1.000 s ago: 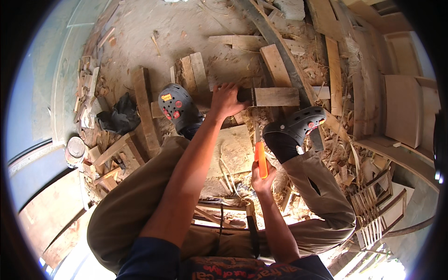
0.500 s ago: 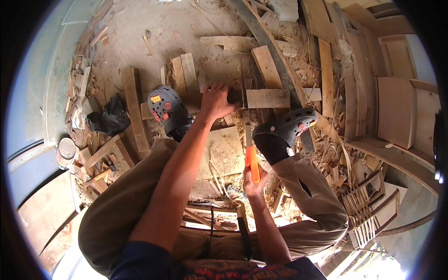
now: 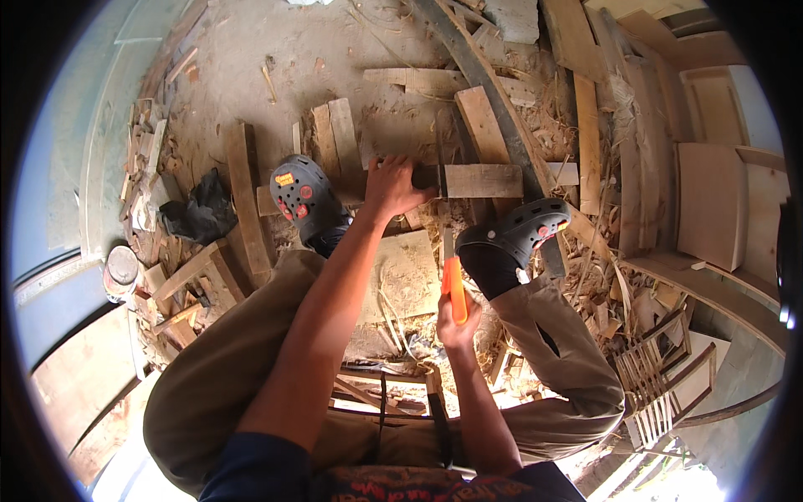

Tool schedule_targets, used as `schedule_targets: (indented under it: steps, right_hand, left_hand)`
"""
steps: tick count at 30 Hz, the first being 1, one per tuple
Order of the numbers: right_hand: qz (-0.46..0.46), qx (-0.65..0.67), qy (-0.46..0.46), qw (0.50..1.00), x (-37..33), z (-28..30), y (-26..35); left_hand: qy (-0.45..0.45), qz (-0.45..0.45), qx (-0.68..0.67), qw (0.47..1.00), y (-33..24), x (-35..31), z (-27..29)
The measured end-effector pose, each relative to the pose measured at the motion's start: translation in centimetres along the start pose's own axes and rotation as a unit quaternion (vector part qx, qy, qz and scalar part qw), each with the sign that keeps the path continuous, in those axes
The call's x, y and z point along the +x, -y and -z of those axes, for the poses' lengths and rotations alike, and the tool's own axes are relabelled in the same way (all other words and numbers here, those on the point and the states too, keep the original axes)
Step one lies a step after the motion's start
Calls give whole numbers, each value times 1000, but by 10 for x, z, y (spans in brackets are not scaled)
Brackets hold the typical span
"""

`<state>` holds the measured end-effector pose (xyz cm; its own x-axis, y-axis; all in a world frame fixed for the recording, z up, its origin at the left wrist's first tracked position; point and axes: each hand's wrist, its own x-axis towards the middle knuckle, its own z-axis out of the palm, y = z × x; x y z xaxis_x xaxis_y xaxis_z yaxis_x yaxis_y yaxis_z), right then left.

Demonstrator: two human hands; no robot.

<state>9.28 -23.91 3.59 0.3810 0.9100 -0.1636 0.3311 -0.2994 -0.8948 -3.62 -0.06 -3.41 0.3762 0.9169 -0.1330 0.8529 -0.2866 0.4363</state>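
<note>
We grasp the plank [image 3: 483, 181] with our left hand [image 3: 391, 188]; nearer us than the plank, our right hand [image 3: 457, 325] is wrapped around the orange-handled saw [image 3: 455, 284], whose blade crosses the plank

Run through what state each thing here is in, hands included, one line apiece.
Left hand, resting on the wood
Right hand, closed around the saw handle
Saw, blade at the wood; cut depth unclear
Wood, lying crosswise
Left shoe, worn
Right shoe, worn
Black sheet, crumpled
</note>
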Motion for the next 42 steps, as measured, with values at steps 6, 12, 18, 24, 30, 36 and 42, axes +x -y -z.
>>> schedule_targets:
  steps: [6, 12, 18, 24, 30, 36, 42]
  right_hand:
    - [-4, 17, 7, 1000, -17, -1, 0]
    - [-15, 47, 33, 998, -4, -4, 0]
    - [48, -8, 0, 999, 4, -4, -6]
    - [39, 15, 6, 999, -4, -1, 5]
    - [2, 73, -10, 997, 20, -15, -2]
    - [82, -30, -12, 996, 12, -7, -9]
    - [50, 46, -18, 998, 14, -10, -18]
  left_hand:
    - [-20, -11, 1, 1000, 7, -1, -3]
    - [4, -4, -20, 1000, 2, -4, -1]
    - [-18, -2, -8, 1000, -2, 0, 1]
    - [-37, 3, -2, 999, 2, -3, -1]
    - [-18, 2, -37, 999, -10, -5, 0]
    - [-47, 12, -11, 999, -1, 1, 2]
    - [-20, 14, -22, 999, -6, -1, 7]
